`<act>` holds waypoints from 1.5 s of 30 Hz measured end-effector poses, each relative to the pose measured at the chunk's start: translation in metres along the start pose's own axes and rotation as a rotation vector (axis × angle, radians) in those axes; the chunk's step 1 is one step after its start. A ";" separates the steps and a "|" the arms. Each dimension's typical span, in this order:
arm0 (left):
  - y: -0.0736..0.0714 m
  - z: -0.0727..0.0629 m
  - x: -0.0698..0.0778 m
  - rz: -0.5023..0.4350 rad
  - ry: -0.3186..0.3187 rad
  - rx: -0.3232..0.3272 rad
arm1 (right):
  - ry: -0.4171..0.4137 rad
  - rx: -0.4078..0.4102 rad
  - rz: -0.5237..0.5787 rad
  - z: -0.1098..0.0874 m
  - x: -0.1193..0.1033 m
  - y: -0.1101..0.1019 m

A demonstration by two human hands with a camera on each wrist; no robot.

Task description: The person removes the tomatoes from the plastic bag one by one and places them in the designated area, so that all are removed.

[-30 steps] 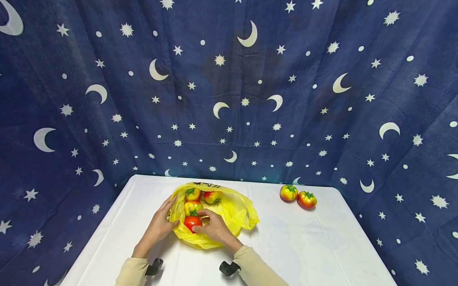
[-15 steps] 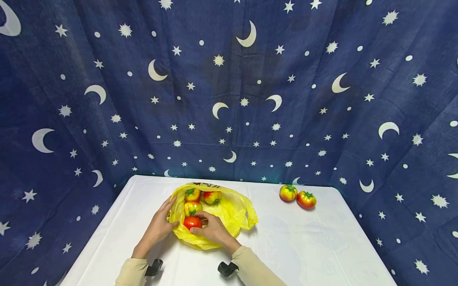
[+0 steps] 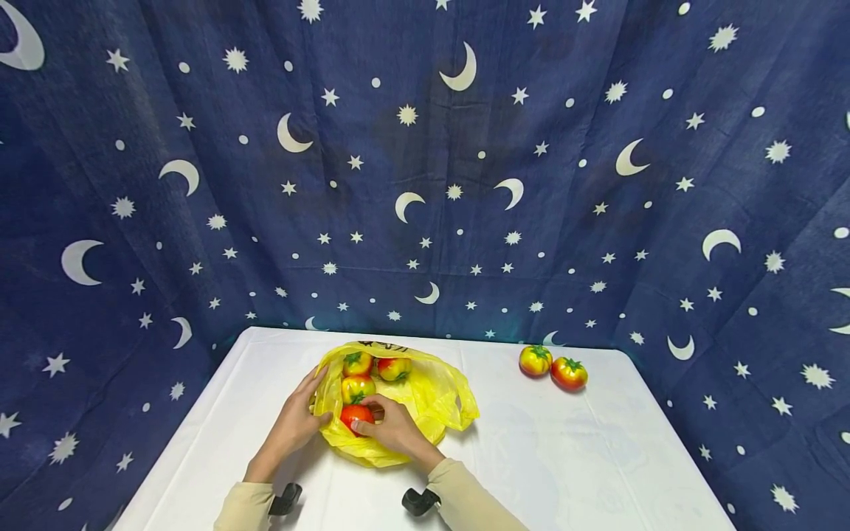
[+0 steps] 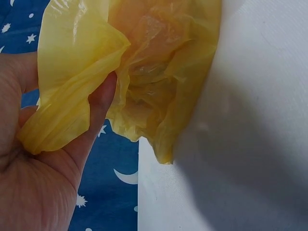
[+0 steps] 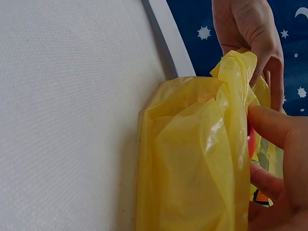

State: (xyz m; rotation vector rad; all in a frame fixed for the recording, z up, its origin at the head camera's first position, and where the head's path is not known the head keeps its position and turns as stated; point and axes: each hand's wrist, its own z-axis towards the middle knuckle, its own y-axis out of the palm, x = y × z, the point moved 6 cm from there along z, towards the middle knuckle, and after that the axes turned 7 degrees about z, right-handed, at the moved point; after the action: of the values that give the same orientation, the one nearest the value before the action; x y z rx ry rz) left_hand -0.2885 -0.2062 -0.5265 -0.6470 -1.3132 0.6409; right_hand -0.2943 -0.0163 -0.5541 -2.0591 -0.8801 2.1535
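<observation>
A yellow plastic bag (image 3: 428, 391) lies on the white table with its mouth spread towards me. My left hand (image 3: 296, 419) grips the bag's left rim; in the left wrist view, thin yellow plastic (image 4: 67, 96) passes between its thumb and fingers. Inside the bag's left part, my right hand (image 3: 396, 424) holds a red tomato (image 3: 354, 417) between thumb and fingers. Farther in lie a yellow-red tomato (image 3: 357, 388), another tomato (image 3: 358, 363) and a redder one (image 3: 395, 368). From the right wrist, the bag wall hides most of the red tomato (image 5: 251, 140).
Two yellow-red tomatoes with green tops, a left one (image 3: 535, 360) and a right one (image 3: 569, 374), sit side by side at the back right of the white table (image 3: 564, 457). A dark blue star-and-moon cloth (image 3: 425, 147) hangs behind and at both sides.
My right hand has shifted very slightly left while holding the red tomato. My left hand and the bag look almost unchanged.
</observation>
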 end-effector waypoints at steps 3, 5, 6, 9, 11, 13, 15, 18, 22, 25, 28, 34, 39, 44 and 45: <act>0.000 0.000 0.001 0.001 0.004 -0.001 | -0.001 0.002 0.013 -0.001 -0.001 0.000; 0.001 0.000 0.001 0.003 0.008 0.003 | 0.000 0.003 0.023 -0.001 -0.001 0.000; 0.000 -0.001 0.001 0.004 0.010 0.005 | 0.005 0.003 0.028 -0.001 0.000 0.000; 0.000 -0.001 0.002 0.005 0.009 0.006 | 0.003 0.001 0.041 -0.001 -0.001 0.001; -0.001 -0.001 0.002 0.007 0.009 0.008 | 0.002 -0.001 0.041 -0.001 0.000 0.001; -0.001 -0.001 0.002 0.006 0.009 0.008 | 0.004 -0.003 0.041 -0.001 -0.001 0.001; -0.001 -0.001 0.002 0.004 0.016 0.012 | 0.008 -0.006 0.035 -0.001 0.000 0.000; -0.001 -0.001 0.003 0.001 0.022 0.014 | 0.028 -0.012 0.030 -0.001 0.000 0.000; -0.001 0.000 0.003 0.005 0.016 0.007 | 0.045 -0.020 0.008 -0.001 0.001 0.000; 0.000 0.001 0.002 0.004 0.002 -0.002 | 0.042 -0.025 -0.015 -0.001 0.000 0.000; 0.000 0.001 0.002 0.002 -0.010 -0.011 | 0.039 -0.030 -0.025 -0.001 0.001 -0.001; -0.001 0.001 0.004 0.005 0.000 -0.004 | 0.045 0.000 -0.015 -0.002 0.001 -0.004; -0.001 -0.001 0.003 0.008 0.009 0.009 | 0.041 0.031 -0.025 -0.003 0.001 -0.005; 0.001 0.000 0.002 0.000 -0.007 -0.007 | 0.047 0.039 0.000 -0.004 0.003 -0.007; 0.001 0.000 0.002 -0.001 -0.004 -0.003 | 0.045 0.040 0.007 -0.004 0.003 -0.007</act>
State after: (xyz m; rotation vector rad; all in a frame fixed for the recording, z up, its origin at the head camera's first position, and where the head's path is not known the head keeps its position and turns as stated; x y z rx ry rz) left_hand -0.2884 -0.2042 -0.5256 -0.6481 -1.3178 0.6399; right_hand -0.2939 -0.0077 -0.5538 -2.0859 -0.8189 2.1019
